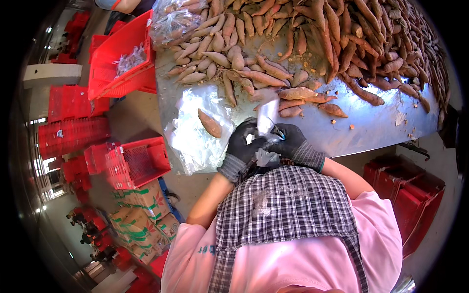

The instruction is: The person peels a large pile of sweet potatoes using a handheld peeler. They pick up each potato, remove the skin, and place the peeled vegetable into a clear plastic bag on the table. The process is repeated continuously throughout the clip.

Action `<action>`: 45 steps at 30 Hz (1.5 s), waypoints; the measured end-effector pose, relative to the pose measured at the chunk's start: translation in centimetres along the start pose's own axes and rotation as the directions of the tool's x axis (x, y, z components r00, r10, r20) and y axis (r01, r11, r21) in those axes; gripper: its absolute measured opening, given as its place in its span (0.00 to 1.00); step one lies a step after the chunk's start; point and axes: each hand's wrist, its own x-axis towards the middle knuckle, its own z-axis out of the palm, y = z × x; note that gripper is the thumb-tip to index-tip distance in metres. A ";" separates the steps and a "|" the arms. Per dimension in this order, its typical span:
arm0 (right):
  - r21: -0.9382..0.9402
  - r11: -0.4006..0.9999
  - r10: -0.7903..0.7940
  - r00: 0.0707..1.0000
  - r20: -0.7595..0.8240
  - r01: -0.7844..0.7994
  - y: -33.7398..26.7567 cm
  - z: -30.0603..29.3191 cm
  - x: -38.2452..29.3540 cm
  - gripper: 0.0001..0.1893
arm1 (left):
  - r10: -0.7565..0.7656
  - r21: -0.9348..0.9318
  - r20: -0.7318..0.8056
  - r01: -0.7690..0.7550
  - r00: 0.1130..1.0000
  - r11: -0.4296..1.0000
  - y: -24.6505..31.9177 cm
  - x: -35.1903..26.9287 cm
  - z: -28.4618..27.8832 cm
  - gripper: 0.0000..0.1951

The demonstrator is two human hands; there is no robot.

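Observation:
Both my hands wear black gloves with grey cuffs and meet at the near edge of a metal table. My left hand point(242, 141) grips one side of a clear plastic bag point(268, 116). My right hand point(291, 141) holds the bag's other side, along with a small blue-tipped thing too unclear to name. To the left lies a stack of clear plastic bags point(198, 154) with one sweet potato point(209, 123) on top. Just beyond my hands, several sweet potatoes point(297, 93) lie together on the table.
A large heap of sweet potatoes point(381, 40) covers the table's far right. Filled plastic bags point(174, 25) lie at its far left. Red crates point(137, 163) and cardboard boxes point(141, 219) stand left of the table, and red bins point(410, 197) at right. Part of another person point(122, 5) shows at top left.

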 end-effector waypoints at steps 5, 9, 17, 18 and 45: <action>0.037 0.997 0.075 0.997 -0.019 -0.075 1.2 -1.1 0.1 0.21 | 0.303 0.386 -0.223 -0.202 0.926 0.900 -0.7 -0.9 -4.7 0.08; 0.697 0.717 0.403 0.813 -0.420 0.004 1.4 -4.0 1.3 0.07 | 0.641 0.798 -0.297 -0.185 0.708 0.574 0.5 0.8 -9.9 0.12; 0.064 0.985 -0.130 0.936 -0.328 0.159 -0.2 -2.7 -0.2 0.11 | 0.568 0.845 -0.095 -0.235 0.817 0.480 1.7 0.3 -1.7 0.52; -0.304 0.915 -0.355 0.889 -0.290 0.266 -0.7 -2.1 -0.4 0.13 | 0.660 0.848 -0.090 -0.291 0.746 0.444 1.8 0.7 -1.0 0.47; 0.943 0.239 -0.145 0.952 0.269 -0.230 -2.7 -9.1 2.7 0.32 | -0.299 -0.641 -0.374 -0.012 0.878 0.768 -0.7 5.7 -2.5 0.09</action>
